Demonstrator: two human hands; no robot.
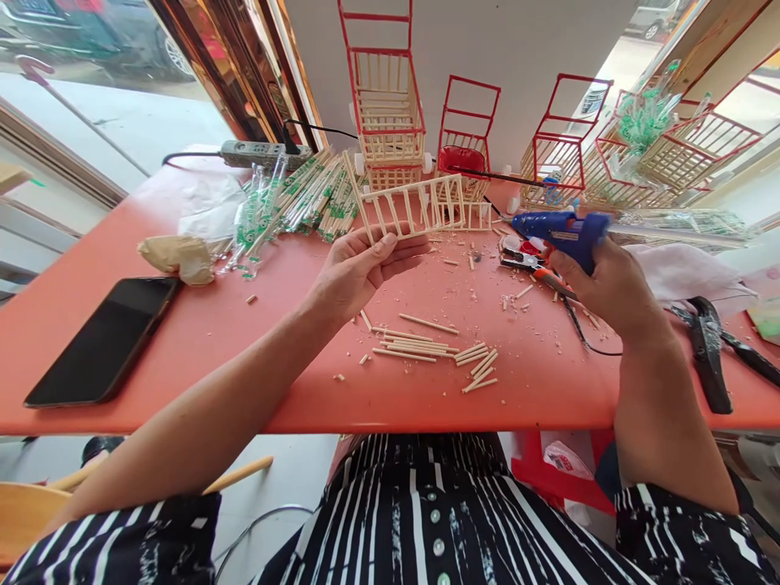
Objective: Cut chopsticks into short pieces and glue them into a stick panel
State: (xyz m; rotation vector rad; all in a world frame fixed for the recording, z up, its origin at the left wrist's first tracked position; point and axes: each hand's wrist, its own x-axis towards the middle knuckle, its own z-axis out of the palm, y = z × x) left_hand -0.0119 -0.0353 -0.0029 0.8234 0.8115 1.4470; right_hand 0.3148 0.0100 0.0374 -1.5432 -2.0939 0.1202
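1. Left hand: closed on the stick lattice panel, thumb in front, fingers behind, gripping its near rail. Panel held above the tabletop, tilted, far of centre.
2. Right hand: wrapped around the blue glue gun, nozzle aimed left toward the panel but well apart from it.
3. Keep the panel steady; brace the left wrist if possible.
4. Bring the nozzle to one joint only; dispense sparingly.
5. Keep fingertips clear of hot glue.
6. Mind the cord trailing near the cut sticks lying loose at centre.
7. Keep finished red-framed baskets at the far edge undisturbed.
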